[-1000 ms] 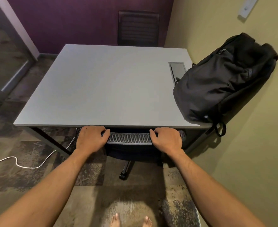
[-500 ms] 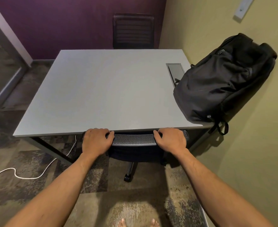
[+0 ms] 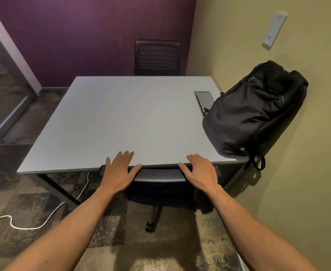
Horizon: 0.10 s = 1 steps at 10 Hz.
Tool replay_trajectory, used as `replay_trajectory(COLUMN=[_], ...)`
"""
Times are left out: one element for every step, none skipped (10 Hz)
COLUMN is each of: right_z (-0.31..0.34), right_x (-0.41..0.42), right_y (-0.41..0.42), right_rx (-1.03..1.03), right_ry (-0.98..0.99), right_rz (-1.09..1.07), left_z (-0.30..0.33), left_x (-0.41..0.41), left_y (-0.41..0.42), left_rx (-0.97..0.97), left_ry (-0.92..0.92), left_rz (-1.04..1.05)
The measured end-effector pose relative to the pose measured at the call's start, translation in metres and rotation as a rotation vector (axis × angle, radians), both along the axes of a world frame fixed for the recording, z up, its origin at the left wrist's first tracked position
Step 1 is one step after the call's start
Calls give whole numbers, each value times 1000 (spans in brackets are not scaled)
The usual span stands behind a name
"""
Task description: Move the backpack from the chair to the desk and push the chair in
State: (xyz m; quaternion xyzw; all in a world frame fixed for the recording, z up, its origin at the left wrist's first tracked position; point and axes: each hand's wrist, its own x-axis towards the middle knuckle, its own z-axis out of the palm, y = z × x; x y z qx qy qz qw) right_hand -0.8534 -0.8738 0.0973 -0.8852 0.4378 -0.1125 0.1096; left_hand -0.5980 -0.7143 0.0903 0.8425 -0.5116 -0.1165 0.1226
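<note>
The flat grey rectangular counter [image 3: 121, 118] carries the black fabric backpack [image 3: 252, 114] at its right edge, leaning on the wall, so the first step looks done. The black mesh-backed office chair [image 3: 158, 175] is tucked under the counter's near edge, only its top rail and base showing. Left hand [image 3: 117, 171] and right hand [image 3: 199, 171] lie over that rail, fingers [image 3: 129, 155] spread apart and clamping nothing; I judge only lifting away remains.

Desk [image 3: 121, 122]: one. Chairs: two, one [image 3: 158, 174] tucked at the near edge, one [image 3: 157, 56] at the far edge. Backpack [image 3: 252, 114]: one. White cable [image 3: 33, 225]: one. Hands: two, left [image 3: 117, 171], right [image 3: 200, 171]. Wall plate [image 3: 275, 30]: one.
</note>
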Motion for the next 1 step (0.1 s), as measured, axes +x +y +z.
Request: replay_trajectory(right_z=[10], right_x=[5], right_y=[-5], right_rx=[-67], right_ry=[48], right_rz=[-19], left_z=[12], left_x=[-5], left_y=[-7], left_rx=[-46], left_ry=[-47], left_rz=[-10])
